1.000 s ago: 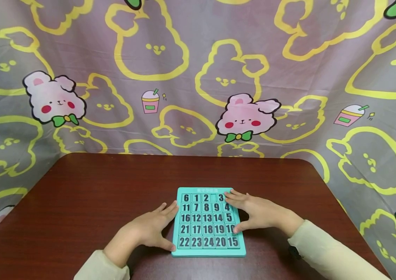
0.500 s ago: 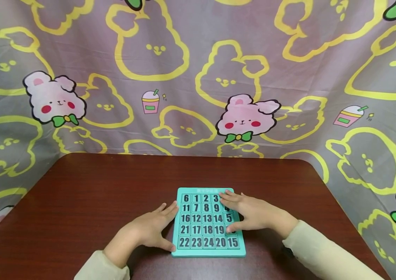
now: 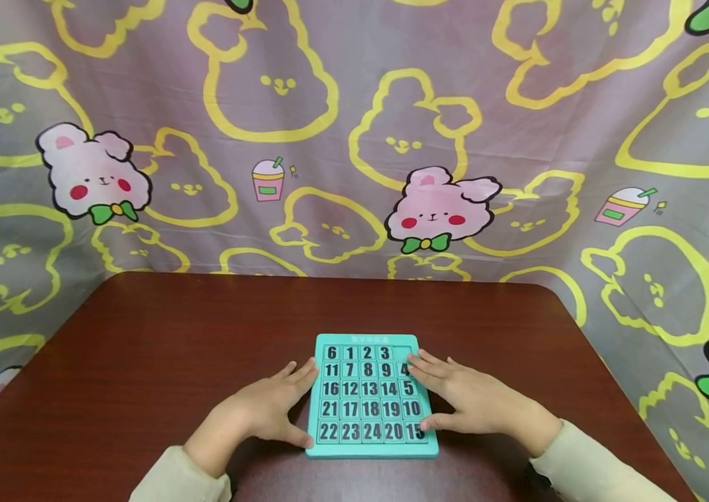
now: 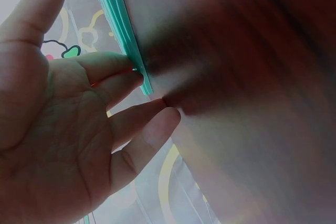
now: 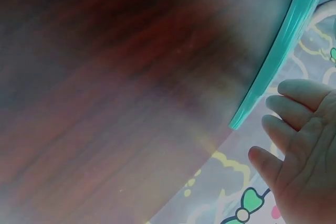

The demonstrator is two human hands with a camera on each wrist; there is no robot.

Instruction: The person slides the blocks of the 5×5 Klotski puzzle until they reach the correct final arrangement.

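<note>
A turquoise number slide puzzle (image 3: 368,397) lies flat on the table, its tiles in rows and its top-right slot bare. Along the puzzle's left side is my left hand (image 3: 266,411), fingertips at the upper edge and thumb at the lower-left corner. In the left wrist view, extended fingers of the left hand (image 4: 68,124) meet the puzzle's turquoise edge (image 4: 119,24). My right hand (image 3: 476,397) spans the right side, fingertips by the 4 tile (image 3: 403,369) and thumb by the 15 tile (image 3: 413,432). The right wrist view shows the right hand's (image 5: 310,145) fingers loosely extended.
The dark red-brown wooden table (image 3: 203,328) reaches back to a grey curtain (image 3: 329,160) printed with yellow outlines and pink rabbits. The curtain also hangs along the left and right sides.
The 3 tile has slid left beside the 2, leaving the bare slot at the top-right corner. My right hand went left over the puzzle, then drew back right. The left hand stayed put.
</note>
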